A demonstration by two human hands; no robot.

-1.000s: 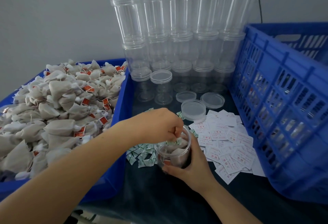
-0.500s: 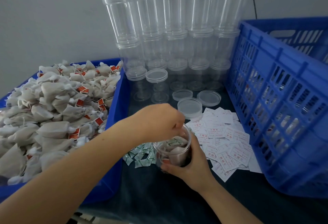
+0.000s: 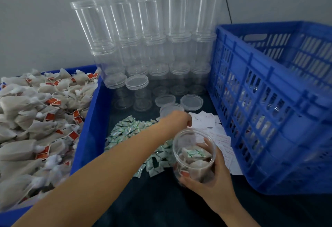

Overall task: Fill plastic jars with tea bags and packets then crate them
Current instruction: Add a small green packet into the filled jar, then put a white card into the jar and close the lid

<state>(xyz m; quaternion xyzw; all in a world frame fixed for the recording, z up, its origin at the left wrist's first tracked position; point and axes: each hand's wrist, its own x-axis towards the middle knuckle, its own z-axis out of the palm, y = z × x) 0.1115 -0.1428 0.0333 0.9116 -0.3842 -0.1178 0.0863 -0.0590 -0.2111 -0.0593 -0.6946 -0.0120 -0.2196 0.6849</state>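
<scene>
Jar in hand: the right hand [image 3: 208,176] is gripping a clear plastic jar [image 3: 194,153] round its lower wall, fingers curled about it, mouth tilted toward the person, above the dark bench [image 3: 161,199].
Jar contents: several tea bags [image 3: 195,165] and one green-and-white packet [image 3: 195,154] are lying inside; the jar is standing roughly half full and has no lid on.
Left hand: the left hand [image 3: 179,119] is reaching forward over the white paper slips [image 3: 206,120], fingertips bent down at the slips. Whether it is pinching one cannot be told.
Supplies: loose tea bags are heaping in the blue bin [image 3: 89,119] at left; green packets [image 3: 129,129] are lying in a scatter on the bench just beside the jar.
Handling, jar: judged light, thin-walled and smooth, so likely to be slipping or flexing under a hard squeeze. A wrap round the middle or lower wall, as now, is looking soundest.
Handling, slips: judged flimsy and flat on the cloth; a fingertip pinch at an edge is the likely hold.
Lids: three loose lids [image 3: 191,101] are lying behind the slips, near the stacked empty jars [image 3: 152,38].
Crate: the blue crate [image 3: 269,119] is standing at right, close to the jar; filled jars are dimly showing through its slats.
Risk: the open, tilted jar could be spilling its contents if it tips further.
</scene>
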